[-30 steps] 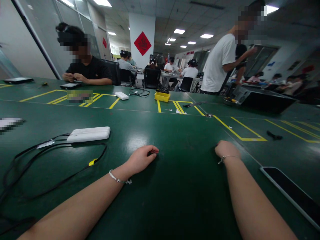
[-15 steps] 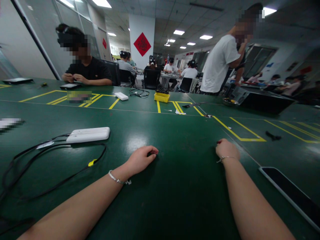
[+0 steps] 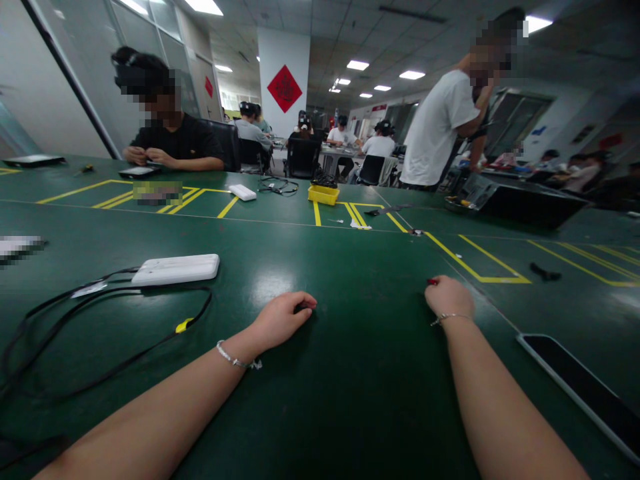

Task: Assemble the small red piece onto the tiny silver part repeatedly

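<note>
A broad, smooth, dark green tabletop [image 3: 370, 373] lies under both of the person's forearms. The left hand [image 3: 283, 317] rests on it, grip slack, the fingers loosely curled and the thumb a little apart from them. The right hand [image 3: 450, 297] rests on it well apart from the left, fingers folded under; a small red spot shows at its fingertips, and I cannot tell whether it is a nail or something grasped. Each wrist wears a thin silvery bracelet.

Beyond the left forearm lies a white, rounded, oblong plastic block [image 3: 176, 270], with a looped black cable [image 3: 150, 347] beside it bearing a yellow tag [image 3: 183, 326]. To the right of the right forearm, near it, lies a flat black slab with a pale rim [image 3: 575, 387].

Farther out, strips of yellow tape [image 3: 505, 280] mark the surface, and a shallow yellow plastic tray [image 3: 323, 195] holds dark cables. Across the table, a person in a black shirt [image 3: 187, 143] sits at left; another in a white T-shirt [image 3: 433, 133] stands at right.
</note>
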Motion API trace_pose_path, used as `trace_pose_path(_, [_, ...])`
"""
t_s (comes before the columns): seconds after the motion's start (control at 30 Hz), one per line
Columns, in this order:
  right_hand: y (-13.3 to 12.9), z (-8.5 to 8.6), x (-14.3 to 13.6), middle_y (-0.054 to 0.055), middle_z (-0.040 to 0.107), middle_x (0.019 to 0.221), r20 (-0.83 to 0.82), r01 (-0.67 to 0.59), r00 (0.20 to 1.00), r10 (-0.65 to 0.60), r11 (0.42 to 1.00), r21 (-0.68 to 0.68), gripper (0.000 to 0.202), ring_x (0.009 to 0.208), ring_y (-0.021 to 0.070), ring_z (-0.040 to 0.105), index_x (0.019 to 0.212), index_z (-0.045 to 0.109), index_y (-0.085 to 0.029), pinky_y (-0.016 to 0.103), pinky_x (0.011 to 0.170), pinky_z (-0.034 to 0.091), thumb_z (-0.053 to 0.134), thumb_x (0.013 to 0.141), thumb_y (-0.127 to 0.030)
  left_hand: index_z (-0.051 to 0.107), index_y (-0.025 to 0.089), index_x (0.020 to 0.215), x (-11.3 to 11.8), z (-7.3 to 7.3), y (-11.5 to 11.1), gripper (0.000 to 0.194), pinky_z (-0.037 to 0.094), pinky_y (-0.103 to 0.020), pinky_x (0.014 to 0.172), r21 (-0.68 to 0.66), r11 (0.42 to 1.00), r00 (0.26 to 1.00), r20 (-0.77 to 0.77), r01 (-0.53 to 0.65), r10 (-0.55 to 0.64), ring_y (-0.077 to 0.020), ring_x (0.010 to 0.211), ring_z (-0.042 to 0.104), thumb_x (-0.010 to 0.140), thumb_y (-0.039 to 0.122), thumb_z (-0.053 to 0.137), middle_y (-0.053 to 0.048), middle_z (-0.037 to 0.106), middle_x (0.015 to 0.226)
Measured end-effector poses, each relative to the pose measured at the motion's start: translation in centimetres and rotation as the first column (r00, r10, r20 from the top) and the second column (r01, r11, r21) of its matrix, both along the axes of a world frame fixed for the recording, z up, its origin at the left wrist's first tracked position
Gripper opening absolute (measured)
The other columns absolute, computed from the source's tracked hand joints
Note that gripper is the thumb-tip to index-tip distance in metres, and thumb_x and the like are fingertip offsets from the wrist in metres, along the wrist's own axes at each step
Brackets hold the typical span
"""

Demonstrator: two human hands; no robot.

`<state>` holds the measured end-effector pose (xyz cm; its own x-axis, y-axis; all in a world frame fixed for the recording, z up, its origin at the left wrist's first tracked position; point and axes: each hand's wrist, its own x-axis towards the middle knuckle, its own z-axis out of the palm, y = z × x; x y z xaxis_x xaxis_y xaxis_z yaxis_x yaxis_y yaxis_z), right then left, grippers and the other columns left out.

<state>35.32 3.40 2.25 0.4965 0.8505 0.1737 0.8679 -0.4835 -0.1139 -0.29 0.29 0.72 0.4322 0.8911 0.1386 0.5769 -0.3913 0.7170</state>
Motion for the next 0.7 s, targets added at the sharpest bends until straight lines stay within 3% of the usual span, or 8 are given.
trace_pose_path(0.13, [-0.3,1.0,-6.0,0.007,0.061,0.092,-0.152,-0.301,0.935,0.322,0.943,0.144,0.026,0.083,0.0188,0.055,0.090,0.061,-0.017,0.028,0.070,0.041,0.043,0.071,-0.022,0.054,0.023,0.100,0.0,-0.3,0.0,0.026,0.043,-0.028,0.078,-0.031,1.000,0.998,0.067,0.007,-0.005,-0.0153,0.087,0.057,0.075,0.022,0.047,-0.001,0.063,0.094])
trace_pose_path(0.17, [-0.6,1.1,-8.1,0.005,0.062,0.088,-0.260,-0.384,0.874,0.411,0.911,0.151,0.024,0.078,0.0164,0.056,0.087,0.061,-0.018,0.026,0.068,0.042,0.044,0.070,-0.022,0.052,0.024,0.104,0.1,-0.2,0.0,0.029,0.043,-0.028,0.077,-0.032,0.999,0.997,0.083,0.009,-0.006,-0.0148,0.087,0.057,0.075,0.021,0.047,-0.001,0.063,0.094])
trace_pose_path(0.23, [-1.5,1.0,-12.3,0.002,0.062,0.074,-0.527,-0.559,0.664,0.530,0.820,0.119,0.021,0.064,0.0125,0.054,0.084,0.060,-0.018,0.023,0.058,0.041,0.046,0.069,-0.021,0.048,0.025,0.109,0.2,-0.1,-0.3,0.035,0.043,-0.028,0.077,-0.017,1.000,0.995,0.100,0.019,-0.017,-0.0143,0.086,0.057,0.074,0.021,0.050,-0.001,0.062,0.094])
trace_pose_path(0.37, [-3.1,0.4,-17.8,-0.002,0.053,0.059,-0.845,-0.715,0.288,0.451,0.688,0.123,0.012,0.052,0.0082,0.048,0.075,0.057,-0.015,0.019,0.048,0.038,0.049,0.066,-0.017,0.050,0.025,0.106,0.5,0.5,-0.8,0.036,0.042,-0.026,0.075,0.058,0.993,0.992,0.073,0.101,-0.105,-0.0148,0.084,0.056,0.071,0.019,0.055,-0.001,0.061,0.092])
trace_pose_path(0.47, [-3.4,-0.1,-18.4,-0.003,0.050,0.057,-0.922,-0.733,0.138,0.361,0.663,0.150,0.007,0.051,0.0066,0.046,0.071,0.054,-0.014,0.018,0.046,0.037,0.052,0.067,-0.020,0.056,0.022,0.096,0.6,0.5,-0.8,0.025,0.042,-0.024,0.068,0.058,0.994,0.994,0.052,0.091,-0.094,-0.0139,0.076,0.056,0.071,0.019,0.054,0.000,0.062,0.083])
trace_pose_path(0.6, [-2.9,-0.2,-17.5,-0.001,0.053,0.063,-0.924,-0.765,0.108,0.366,0.624,0.158,0.019,0.052,0.0067,0.047,0.081,0.056,-0.014,0.018,0.047,0.037,0.050,0.072,-0.029,0.058,0.020,0.084,0.4,0.0,-0.3,0.013,0.040,-0.022,0.060,0.059,0.997,0.995,0.080,0.055,-0.060,-0.0118,0.066,0.054,0.072,0.023,0.054,0.002,0.060,0.072])
trace_pose_path(0.67, [-2.4,0.3,-16.5,0.002,0.057,0.072,-0.860,-0.768,0.229,0.456,0.627,0.128,0.025,0.056,0.0088,0.050,0.092,0.055,-0.016,0.021,0.050,0.039,0.047,0.076,-0.034,0.058,0.020,0.083,0.3,-0.3,-0.1,0.012,0.040,-0.022,0.058,0.058,0.998,0.992,0.125,0.020,-0.027,-0.0108,0.063,0.053,0.071,0.024,0.055,0.002,0.058,0.069])
trace_pose_path(0.7, [-2.2,0.6,-15.8,0.004,0.059,0.078,-0.774,-0.750,0.357,0.524,0.654,0.097,0.028,0.061,0.0108,0.052,0.096,0.055,-0.017,0.023,0.054,0.041,0.046,0.076,-0.035,0.058,0.020,0.083,0.2,-0.3,-0.1,0.013,0.040,-0.021,0.058,0.053,0.999,0.989,0.150,-0.001,-0.007,-0.0106,0.063,0.053,0.071,0.025,0.056,0.003,0.058,0.068])
